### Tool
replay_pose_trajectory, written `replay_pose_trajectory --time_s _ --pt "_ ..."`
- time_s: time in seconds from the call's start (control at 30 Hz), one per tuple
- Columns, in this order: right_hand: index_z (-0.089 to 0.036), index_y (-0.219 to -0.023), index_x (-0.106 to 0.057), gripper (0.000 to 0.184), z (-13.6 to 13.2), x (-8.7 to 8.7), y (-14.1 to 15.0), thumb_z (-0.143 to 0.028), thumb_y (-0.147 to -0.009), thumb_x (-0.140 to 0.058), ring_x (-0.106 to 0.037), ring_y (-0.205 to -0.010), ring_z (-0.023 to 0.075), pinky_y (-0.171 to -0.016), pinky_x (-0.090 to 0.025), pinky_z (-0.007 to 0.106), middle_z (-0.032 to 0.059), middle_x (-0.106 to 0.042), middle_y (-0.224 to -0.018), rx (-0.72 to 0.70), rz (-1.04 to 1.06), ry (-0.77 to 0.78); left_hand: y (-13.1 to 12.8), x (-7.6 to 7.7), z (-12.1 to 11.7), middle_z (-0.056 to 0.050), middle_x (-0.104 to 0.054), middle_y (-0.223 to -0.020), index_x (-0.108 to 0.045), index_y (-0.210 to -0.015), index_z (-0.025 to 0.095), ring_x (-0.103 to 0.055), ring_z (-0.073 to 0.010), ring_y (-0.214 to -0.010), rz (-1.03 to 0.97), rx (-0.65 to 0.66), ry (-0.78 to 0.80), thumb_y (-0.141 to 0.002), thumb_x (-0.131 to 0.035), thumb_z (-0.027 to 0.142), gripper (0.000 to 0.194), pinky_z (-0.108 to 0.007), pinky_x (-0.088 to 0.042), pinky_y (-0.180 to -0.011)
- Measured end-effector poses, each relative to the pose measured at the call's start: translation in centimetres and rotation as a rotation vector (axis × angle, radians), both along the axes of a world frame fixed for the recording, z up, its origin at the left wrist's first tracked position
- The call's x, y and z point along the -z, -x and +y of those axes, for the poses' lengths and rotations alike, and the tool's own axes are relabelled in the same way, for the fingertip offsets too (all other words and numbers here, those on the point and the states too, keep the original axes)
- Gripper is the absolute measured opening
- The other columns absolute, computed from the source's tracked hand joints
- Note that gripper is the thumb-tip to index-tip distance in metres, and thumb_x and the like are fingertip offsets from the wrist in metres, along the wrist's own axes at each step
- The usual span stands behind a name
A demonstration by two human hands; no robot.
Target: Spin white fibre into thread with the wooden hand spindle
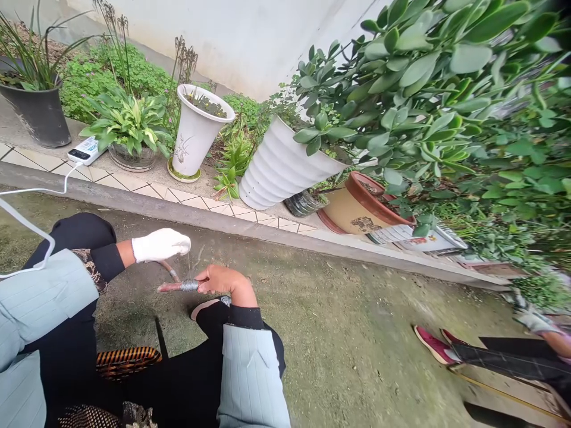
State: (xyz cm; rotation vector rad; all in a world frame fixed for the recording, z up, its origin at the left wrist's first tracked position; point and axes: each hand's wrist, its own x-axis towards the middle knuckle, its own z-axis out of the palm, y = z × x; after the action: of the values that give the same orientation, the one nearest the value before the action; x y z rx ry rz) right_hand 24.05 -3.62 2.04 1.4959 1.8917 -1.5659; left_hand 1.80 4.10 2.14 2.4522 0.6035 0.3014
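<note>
My left hand [160, 244], in a white glove, is closed and pinches a thin wire that runs down to a stick. My bare right hand [223, 280] grips that short brown stick [172, 286] near its end. A band of grey wire [189, 286] is wound round the stick just beside my right fingers. A second curved stick piece [170, 270] shows under the gloved hand. Both hands hover above the mossy concrete ground [348, 321], over my dark-trousered knees.
A tiled ledge [147, 190] holds a black pot [35, 113], a white vase pot [196, 131], a ribbed white pot [276, 169], a brown pot [357, 208] and a white power bank [84, 150] with a cable. Another person's red shoes [435, 343] and gloved hand [533, 320] are at right.
</note>
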Motion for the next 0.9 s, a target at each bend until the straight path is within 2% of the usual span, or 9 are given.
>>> replay_pose_trajectory --time_s 0.2,0.27,0.33,0.4,0.5,0.6,0.7,0.8,0.9 --pt "-0.015 -0.090 -0.071 0.024 -0.1 -0.8 0.9 -0.028 -0.071 -0.066 -0.045 -0.056 0.0074 -0.055 -0.035 0.020 -0.0038 -0.056 -0.064 -0.054 0.342 0.118 -0.3 0.1 0.2 -0.001 -0.064 -0.078 -0.060 -0.080 0.016 -0.054 -0.0134 -0.070 0.018 -0.107 0.040 -0.086 -0.040 0.029 0.024 -0.021 -0.039 -0.068" --pt "-0.014 -0.096 -0.071 0.031 -0.4 -1.4 0.7 -0.031 -0.071 -0.069 -0.045 -0.058 0.0076 -0.056 -0.036 0.020 -0.0034 -0.056 -0.065 0.012 0.488 0.086 -0.4 0.3 0.4 0.000 -0.063 -0.075 -0.059 -0.078 0.017 -0.053 -0.0129 -0.068 -0.006 -0.114 0.082 -0.086 -0.039 0.028 0.025 -0.021 -0.040 -0.067" --pt "-0.014 -0.099 -0.069 0.034 -0.6 -2.1 0.1 -0.033 -0.070 -0.070 -0.045 -0.058 0.0079 -0.056 -0.036 0.020 -0.0027 -0.057 -0.067 0.224 0.609 -0.053 -0.6 0.8 0.6 0.000 -0.062 -0.074 -0.059 -0.076 0.016 -0.052 -0.0125 -0.067 -0.042 -0.127 0.139 -0.086 -0.040 0.029 0.025 -0.021 -0.040 -0.066" --pt "-0.014 -0.091 -0.068 0.028 -0.6 -2.4 -0.9 -0.035 -0.072 -0.069 -0.043 -0.056 0.0073 -0.054 -0.035 0.020 -0.0020 -0.056 -0.068 0.569 0.701 -0.262 -0.7 1.2 0.5 0.001 -0.060 -0.072 -0.059 -0.077 0.016 -0.052 -0.0121 -0.065 -0.076 -0.138 0.217 -0.086 -0.040 0.031 0.026 -0.020 -0.040 -0.064" --pt "-0.016 -0.078 -0.061 0.024 -0.1 -1.8 -2.3 -0.038 -0.072 -0.066 -0.041 -0.054 0.0072 -0.050 -0.034 0.020 -0.0007 -0.055 -0.070 1.059 0.768 -0.504 -1.0 1.7 -0.2 0.001 -0.059 -0.070 -0.060 -0.079 0.016 -0.050 -0.0109 -0.062 -0.084 -0.035 0.347 -0.088 -0.040 0.032 0.027 -0.020 -0.040 -0.061" --pt "-0.016 -0.078 -0.060 0.025 0.8 -0.2 -3.1 -0.040 -0.071 -0.064 -0.042 -0.053 0.0082 -0.050 -0.034 0.021 0.0002 -0.055 -0.071 1.223 0.643 -0.576 -1.3 1.4 -1.3 0.001 -0.061 -0.073 -0.060 -0.077 0.016 -0.052 -0.0110 -0.065 -0.060 0.147 0.450 -0.088 -0.042 0.032 0.027 -0.019 -0.040 -0.063" --pt "-0.015 -0.088 -0.064 0.025 1.3 0.9 -3.4 -0.035 -0.074 -0.058 -0.043 -0.053 0.0096 -0.053 -0.035 0.023 0.0002 -0.057 -0.069 1.099 0.245 -0.637 -1.3 0.8 -1.7 0.000 -0.062 -0.074 -0.061 -0.077 0.016 -0.053 -0.0113 -0.066 -0.047 0.194 0.451 -0.089 -0.041 0.031 0.027 -0.019 -0.040 -0.064" --pt "-0.018 -0.094 -0.068 0.025 1.4 1.0 -3.0 -0.031 -0.079 -0.054 -0.048 -0.060 0.0125 -0.059 -0.035 0.025 0.0025 -0.062 -0.072 0.804 -0.189 -0.657 -1.0 0.2 -1.4 0.001 -0.060 -0.071 -0.060 -0.076 0.016 -0.050 -0.0103 -0.062 -0.021 0.144 0.272 -0.089 -0.041 0.030 0.027 -0.019 -0.037 -0.062" --pt "-0.019 -0.086 -0.070 0.019 1.3 0.9 -1.6 -0.029 -0.079 -0.056 -0.052 -0.066 0.0144 -0.059 -0.033 0.026 0.0052 -0.065 -0.076 0.458 -0.415 -0.497 -0.6 0.0 -0.8 0.001 -0.059 -0.068 -0.060 -0.075 0.017 -0.048 -0.0109 -0.059 0.044 0.104 0.057 -0.090 -0.040 0.030 0.028 -0.021 -0.033 -0.059"
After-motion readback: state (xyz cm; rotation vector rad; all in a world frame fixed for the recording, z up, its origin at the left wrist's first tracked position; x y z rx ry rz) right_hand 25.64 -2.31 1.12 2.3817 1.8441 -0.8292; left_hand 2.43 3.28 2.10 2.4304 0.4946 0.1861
